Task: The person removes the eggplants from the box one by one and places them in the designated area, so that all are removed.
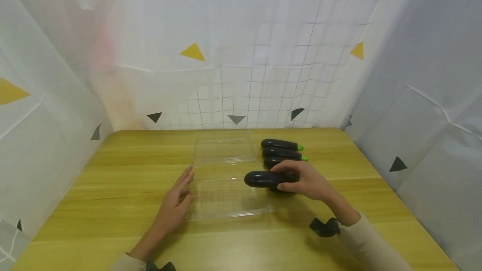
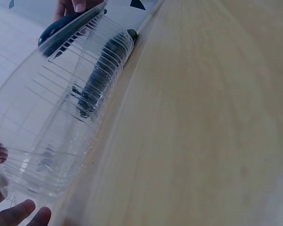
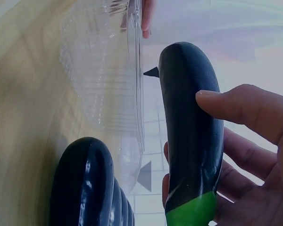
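My right hand (image 1: 303, 180) grips a dark eggplant (image 1: 260, 179) above the table, at the right side of a clear plastic clamshell box (image 1: 226, 195). In the right wrist view, thumb and fingers wrap that eggplant (image 3: 191, 127), its green cap (image 3: 192, 210) toward the bottom. Several more eggplants (image 1: 280, 154) lie in a row right of the box, the nearest partly hidden under the right hand. At the box's left wall, my left hand (image 1: 175, 206) rests with fingers extended. Only the fingertips (image 2: 19, 212) of it show in the left wrist view.
The box's lid (image 1: 224, 145) lies folded back behind its tray. Under everything is a wooden table (image 1: 124, 195). White sheeting (image 1: 233, 32) with yellow and dark triangles stands behind and along both sides.
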A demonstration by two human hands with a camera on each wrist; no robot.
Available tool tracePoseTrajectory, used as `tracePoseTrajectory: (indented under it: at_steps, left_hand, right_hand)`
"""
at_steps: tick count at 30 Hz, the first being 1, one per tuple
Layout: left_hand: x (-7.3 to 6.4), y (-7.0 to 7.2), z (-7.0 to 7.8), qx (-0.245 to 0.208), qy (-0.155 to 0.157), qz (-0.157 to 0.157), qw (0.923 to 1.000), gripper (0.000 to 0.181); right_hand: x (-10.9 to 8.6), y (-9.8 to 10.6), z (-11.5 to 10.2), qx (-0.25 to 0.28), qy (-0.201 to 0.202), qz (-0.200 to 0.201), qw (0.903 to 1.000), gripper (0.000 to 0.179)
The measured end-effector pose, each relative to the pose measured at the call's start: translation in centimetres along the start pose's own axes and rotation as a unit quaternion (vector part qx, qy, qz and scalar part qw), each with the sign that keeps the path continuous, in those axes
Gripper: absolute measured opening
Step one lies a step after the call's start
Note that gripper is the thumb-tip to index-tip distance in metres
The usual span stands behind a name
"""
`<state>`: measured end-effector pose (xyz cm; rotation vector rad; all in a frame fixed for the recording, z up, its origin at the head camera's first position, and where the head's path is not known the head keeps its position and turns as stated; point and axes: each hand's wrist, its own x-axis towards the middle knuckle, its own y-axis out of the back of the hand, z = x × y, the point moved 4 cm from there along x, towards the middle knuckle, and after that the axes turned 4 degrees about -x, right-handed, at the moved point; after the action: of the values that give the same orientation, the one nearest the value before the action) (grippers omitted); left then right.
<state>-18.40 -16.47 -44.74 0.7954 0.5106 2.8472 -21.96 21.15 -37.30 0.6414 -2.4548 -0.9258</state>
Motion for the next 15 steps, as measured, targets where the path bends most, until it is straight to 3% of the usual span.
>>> tracePoseTrajectory:
  at_steps: [15]
  left_hand:
    - [-0.1, 0.0, -0.1, -0.003, 0.015, -0.008, 0.9999, 0.068]
  right_hand:
    - [-1.4, 0.7, 1.4, -0.004, -0.011, 0.009, 0.9999, 0.036]
